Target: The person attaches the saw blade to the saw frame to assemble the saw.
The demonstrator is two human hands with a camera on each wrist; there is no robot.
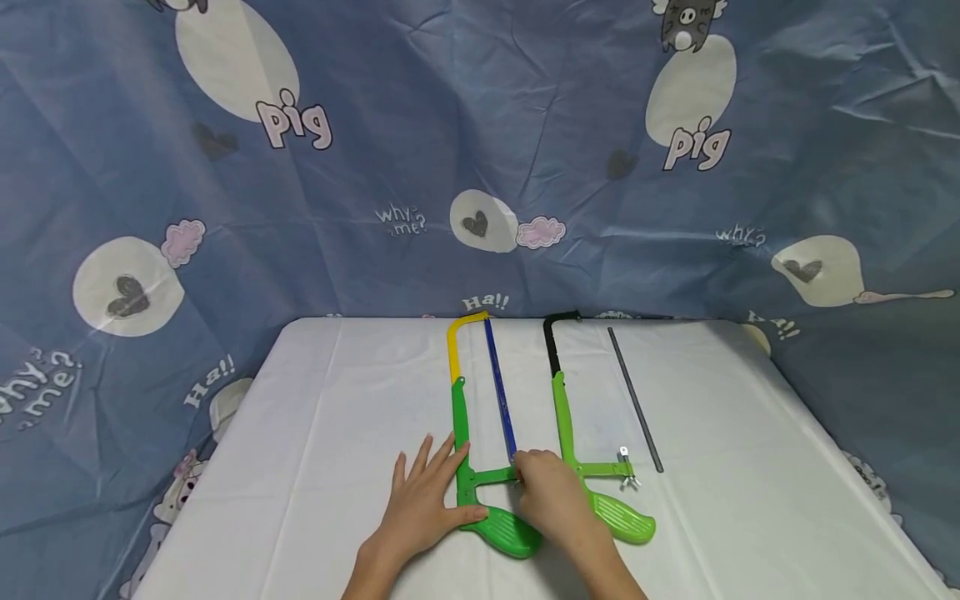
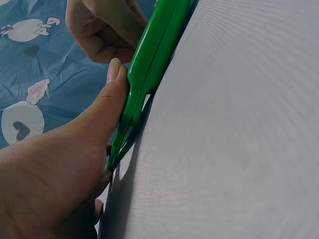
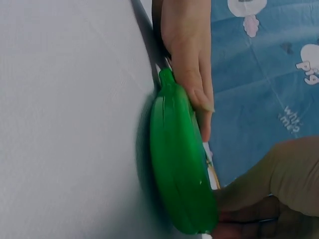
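Observation:
A hacksaw (image 1: 461, 408) with a yellow front, green frame and green handle lies on the white-covered table. Its blue blade (image 1: 501, 392) runs from the yellow tip down to the green crossbar. My left hand (image 1: 422, 500) lies with fingers spread against the frame, the thumb pressing on the handle (image 2: 157, 50). At the crossbar's end, where the blade meets it, the curled fingers of my right hand (image 1: 555, 496) pinch the hacksaw. The fitting there is hidden under these fingers. In the right wrist view, the green handle (image 3: 177, 154) lies between both hands.
A second hacksaw frame (image 1: 566, 417), light green and black, lies close on the right, without a blade. A wing nut (image 1: 630, 481) sits at its crossbar's end. Further right is a loose grey blade (image 1: 636, 400). Blue printed cloth (image 1: 420, 167) hangs behind the table.

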